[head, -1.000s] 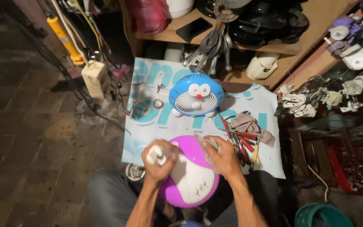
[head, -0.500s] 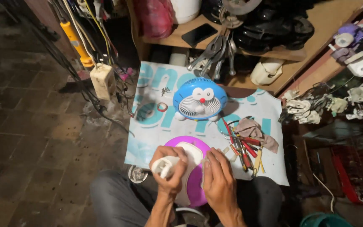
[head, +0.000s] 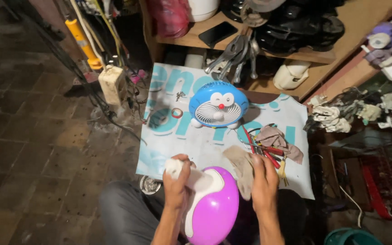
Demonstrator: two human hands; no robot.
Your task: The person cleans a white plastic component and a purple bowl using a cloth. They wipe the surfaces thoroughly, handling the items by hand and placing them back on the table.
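My left hand point(head: 177, 183) is closed around the white part of a purple and white plastic fan body point(head: 214, 204) that rests on my lap, turned edge-on. My right hand point(head: 264, 185) lies flat at its right side, touching a grey rag point(head: 242, 169). Just beyond, on a white and teal printed sheet point(head: 196, 145), stands a small blue cartoon-cat fan point(head: 218, 105) facing me. Red-handled tools point(head: 268, 152) and a crumpled brown cloth point(head: 274, 136) lie to the right of my hands.
A wooden shelf point(head: 250, 43) behind the sheet holds a dark phone point(head: 218, 33), pliers point(head: 232, 54) and black parts. A dirty white power strip point(head: 112, 84) with cables sits at left on the brick floor. White plastic parts point(head: 341, 115) lie at right, a teal bucket point(head: 350, 237) at bottom right.
The purple fan body has been turned from face-up to edge-on in my lap. My left hand stays gripped on its white part; my right hand slid to its right side onto the rag.
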